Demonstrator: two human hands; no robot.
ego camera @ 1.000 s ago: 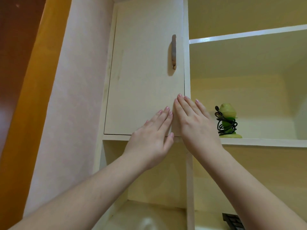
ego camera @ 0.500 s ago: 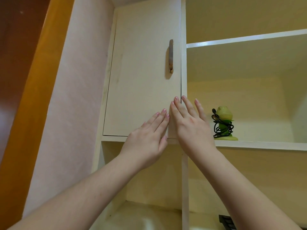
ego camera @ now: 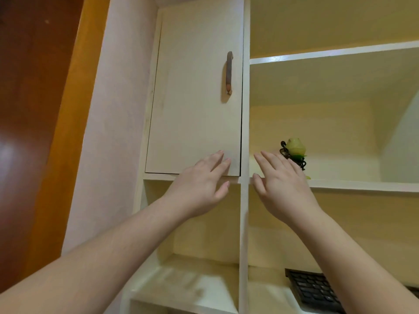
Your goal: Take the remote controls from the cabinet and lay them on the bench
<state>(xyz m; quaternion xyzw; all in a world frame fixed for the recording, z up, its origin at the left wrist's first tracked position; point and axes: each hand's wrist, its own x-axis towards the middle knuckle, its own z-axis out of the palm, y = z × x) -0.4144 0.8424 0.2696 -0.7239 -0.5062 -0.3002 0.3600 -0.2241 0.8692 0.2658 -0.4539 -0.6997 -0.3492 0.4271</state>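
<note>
The cream cabinet door is closed, with a brown vertical handle near its right edge. My left hand lies with straight fingers at the door's lower right corner; I cannot tell whether the fingertips touch it. To the right, my right hand is raised with straight fingers in front of the open shelf, apart from the door. No remote control is visible; the cabinet's inside is hidden behind the door.
A green figurine wrapped in black cord stands on the open shelf just behind my right hand. A black keyboard lies in the lower compartment at the right. A wooden door frame runs along the left.
My right hand has come off the door's lower corner and moved right, in front of the open shelf. My left hand has stayed at the door's corner. The view has tilted slightly.
</note>
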